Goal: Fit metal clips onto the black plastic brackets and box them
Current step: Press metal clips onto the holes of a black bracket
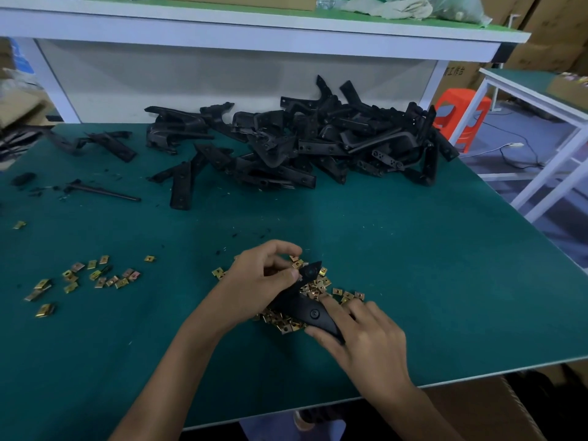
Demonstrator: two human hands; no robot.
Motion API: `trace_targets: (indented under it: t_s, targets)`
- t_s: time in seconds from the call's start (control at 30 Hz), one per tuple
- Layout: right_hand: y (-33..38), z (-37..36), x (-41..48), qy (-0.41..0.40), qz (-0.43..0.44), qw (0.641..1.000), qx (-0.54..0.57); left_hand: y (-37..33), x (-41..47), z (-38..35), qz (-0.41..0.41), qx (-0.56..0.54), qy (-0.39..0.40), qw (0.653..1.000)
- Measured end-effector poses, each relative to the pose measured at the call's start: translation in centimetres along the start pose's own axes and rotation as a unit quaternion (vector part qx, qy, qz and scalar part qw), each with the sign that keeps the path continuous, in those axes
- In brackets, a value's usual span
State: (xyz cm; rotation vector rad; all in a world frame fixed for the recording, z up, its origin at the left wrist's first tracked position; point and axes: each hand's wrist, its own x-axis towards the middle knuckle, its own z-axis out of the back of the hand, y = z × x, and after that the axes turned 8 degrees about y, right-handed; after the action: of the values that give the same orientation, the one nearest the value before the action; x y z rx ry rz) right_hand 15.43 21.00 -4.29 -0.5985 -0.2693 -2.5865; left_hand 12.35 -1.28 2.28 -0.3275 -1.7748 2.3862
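Below the near edge of the table [413, 237], on your right, part of a cardboard box [477, 409] is in view.

On the table, your right hand [366, 338] grips the near end of one black bracket [307, 310], with the thumb beneath and the fingers curled over it. The bracket slants away from you, above the heap of clips [319, 286] lying on the green surface.

Your left hand [257, 278] pinches the far end of the same bracket between thumb and curled fingers. It cannot be told whether a clip sits under the fingertips.

To your left, well apart from the heap, loose clips [95, 275] lie scattered. Farther back on the left, a thin black rod [105, 192] lies flat.

At the far side of the table, the pile of brackets [302, 144] lies tangled in front of a white panel. An orange stool [461, 119] stands on the floor beyond the far right corner.
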Motion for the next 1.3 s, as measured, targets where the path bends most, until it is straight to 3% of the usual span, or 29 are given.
trace_targets:
  t_s: [0.37, 0.47, 0.6, 0.73, 0.83, 0.93, 1.07, 1.2, 1.3]
  targets:
    - [-0.2, -0.4, -0.2, -0.01, 0.012, 1.0, -0.003, -1.1, -0.5, 1.0, -0.009, 0.093, 0.06, 0.994]
    - [0.0, -0.3, -0.1, -0.009, 0.011, 1.0, 0.001, -0.7, -0.6, 0.3, -0.011, 0.036, -0.009, 0.999]
    - [0.0, 0.1, -0.1, -0.002, 0.009, 1.0, 0.002, -0.1, -1.1, 1.7, -0.006, -0.03, -0.188, 0.982]
    - [0.1, 0.2, -0.1, 0.0, 0.0, 1.0, 0.002, 2.0, -3.5, 7.1, 0.069, 0.197, -0.286, 0.935]
    - [0.2, 0.1, 0.2, 0.0, 0.001, 1.0, 0.002, 4.2, -5.6, 10.2, 0.172, 0.277, -0.323, 0.889]
    - [0.2, 0.0, 0.2, -0.001, 0.007, 1.0, 0.007, 5.2, -5.6, 10.6, 0.204, 0.388, -0.326, 0.838]
    - [0.1, -0.1, 0.2, 0.001, -0.001, 1.0, 0.009, 3.2, -1.5, 5.4, 0.044, 0.355, -0.274, 0.893]
    - [-0.1, 0.2, 0.0, 0.003, -0.033, 0.999, 0.005, 3.1, 4.0, 0.8, 0.021, 0.366, -0.116, 0.923]
    - [-0.2, 0.5, -0.1, -0.001, -0.055, 0.998, 0.014, 3.7, 6.3, 0.8, 0.031, 0.384, -0.082, 0.919]
